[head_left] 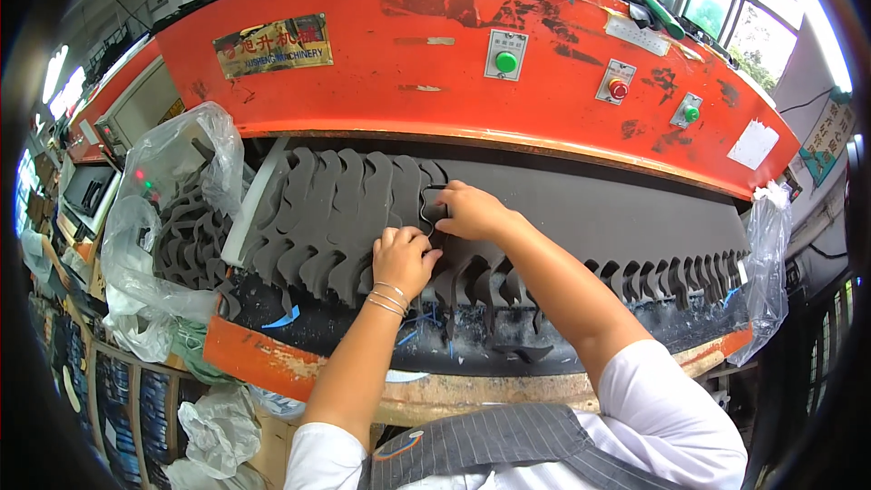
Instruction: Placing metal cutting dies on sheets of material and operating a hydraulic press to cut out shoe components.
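Observation:
A thick grey foam sheet (581,195) lies across the press bed under my hands. Its left part is cut into wavy strips (340,186), and scalloped offcut edges hang along the near side. A thin wavy metal cutting die (425,209) stands on the sheet at the border between cut and uncut foam. My right hand (472,211) has its fingers closed on the die's right side. Just nearer and to the left, my left hand (402,260) rests on the cut strips with fingers bent and thumb apart, close to the die's near end.
An orange press beam (381,91) with a green button (506,62) and a red button (618,89) spans behind the sheet. A clear plastic bag (132,236) of wavy foam pieces hangs at left, another plastic bag (769,263) at right. A loose scrap (524,353) lies near the front edge.

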Action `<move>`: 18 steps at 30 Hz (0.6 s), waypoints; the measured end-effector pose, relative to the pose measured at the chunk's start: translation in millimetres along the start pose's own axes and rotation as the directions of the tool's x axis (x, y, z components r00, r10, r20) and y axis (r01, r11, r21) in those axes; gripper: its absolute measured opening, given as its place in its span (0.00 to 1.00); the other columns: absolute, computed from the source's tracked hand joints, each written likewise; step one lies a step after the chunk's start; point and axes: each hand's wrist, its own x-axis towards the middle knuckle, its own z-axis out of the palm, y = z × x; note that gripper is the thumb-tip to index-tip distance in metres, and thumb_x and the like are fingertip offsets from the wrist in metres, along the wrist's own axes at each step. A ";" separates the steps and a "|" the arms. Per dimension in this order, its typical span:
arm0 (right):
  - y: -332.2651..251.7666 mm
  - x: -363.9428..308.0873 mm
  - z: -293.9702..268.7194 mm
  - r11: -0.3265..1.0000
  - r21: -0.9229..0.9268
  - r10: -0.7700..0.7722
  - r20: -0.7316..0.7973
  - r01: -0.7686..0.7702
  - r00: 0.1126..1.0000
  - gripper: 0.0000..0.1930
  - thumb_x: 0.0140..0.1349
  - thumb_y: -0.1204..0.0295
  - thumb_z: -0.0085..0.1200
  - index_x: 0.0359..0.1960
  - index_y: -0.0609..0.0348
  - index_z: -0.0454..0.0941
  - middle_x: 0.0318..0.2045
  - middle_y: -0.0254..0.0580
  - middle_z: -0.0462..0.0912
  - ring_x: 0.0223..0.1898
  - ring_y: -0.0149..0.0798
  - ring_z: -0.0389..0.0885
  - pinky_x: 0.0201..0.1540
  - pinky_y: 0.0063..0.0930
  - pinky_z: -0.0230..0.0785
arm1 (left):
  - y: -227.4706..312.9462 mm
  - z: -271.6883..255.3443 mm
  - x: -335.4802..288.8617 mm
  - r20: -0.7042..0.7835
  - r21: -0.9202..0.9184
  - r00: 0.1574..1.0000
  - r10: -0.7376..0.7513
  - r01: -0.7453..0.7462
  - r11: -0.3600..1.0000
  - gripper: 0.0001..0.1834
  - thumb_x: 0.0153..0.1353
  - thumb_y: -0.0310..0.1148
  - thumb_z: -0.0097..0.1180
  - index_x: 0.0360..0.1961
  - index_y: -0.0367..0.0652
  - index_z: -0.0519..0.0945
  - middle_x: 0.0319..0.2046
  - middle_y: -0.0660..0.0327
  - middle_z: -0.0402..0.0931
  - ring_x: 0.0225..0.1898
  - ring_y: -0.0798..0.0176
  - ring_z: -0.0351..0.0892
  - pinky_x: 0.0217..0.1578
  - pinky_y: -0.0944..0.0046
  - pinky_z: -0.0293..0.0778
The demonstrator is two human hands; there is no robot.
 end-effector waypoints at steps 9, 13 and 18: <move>-0.6 54.0 0.2 0.988 -0.100 0.154 0.552 -0.119 0.819 0.12 0.47 0.66 0.61 0.31 0.61 0.84 0.24 0.48 0.82 0.27 0.44 0.81 0.30 0.37 0.73 | 6.1 -3.3 13.1 0.065 -0.329 0.997 -0.038 0.058 0.942 0.16 0.56 0.37 0.62 0.39 0.37 0.75 0.41 0.49 0.77 0.47 0.44 0.74 0.49 0.52 0.69; 30.3 16.5 -15.3 0.609 0.776 0.081 0.144 -0.164 0.986 0.06 0.45 0.74 0.59 0.24 0.65 0.81 0.19 0.33 0.78 0.27 0.29 0.75 0.29 0.27 0.67 | -3.4 8.3 -7.5 0.338 -0.094 0.938 0.076 -0.046 0.994 0.21 0.60 0.40 0.55 0.49 0.35 0.74 0.46 0.42 0.77 0.48 0.42 0.77 0.49 0.50 0.73; 8.8 -10.9 -72.7 0.706 0.706 0.067 0.005 -0.051 0.998 0.05 0.37 0.83 0.56 0.19 0.63 0.78 0.19 0.33 0.74 0.26 0.27 0.74 0.30 0.25 0.67 | 17.3 -8.2 64.1 0.631 0.183 0.767 -0.118 0.000 0.983 0.13 0.56 0.42 0.55 0.36 0.47 0.83 0.30 0.54 0.82 0.38 0.48 0.82 0.41 0.49 0.75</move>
